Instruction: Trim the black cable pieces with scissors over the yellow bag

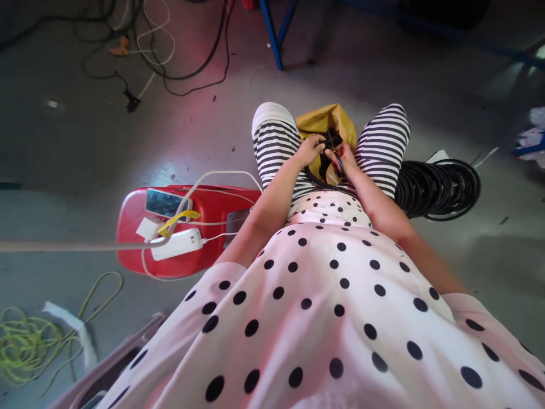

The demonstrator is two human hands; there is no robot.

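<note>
Between my knees sits a yellow bag (317, 120), its mouth open, with dark pieces inside. My left hand (312, 149) is over the bag's opening, fingers closed in a pinch at a small black part (332, 138). Close beside it, my right hand (346, 160) is closed around a black cable (340, 165) that bends in a loop under the fingers. Both hands nearly touch. Fine detail at the fingertips is too small to make out.
Left of my leg stands a red stool (131, 227) bearing a phone (166, 203) and a white power strip (176, 244). Stacked black coils (438, 187) lie by my right leg. Yellow-green cord (29, 341) and dark cables (191, 74) lie on the floor; a blue frame leg (272, 37) stands ahead.
</note>
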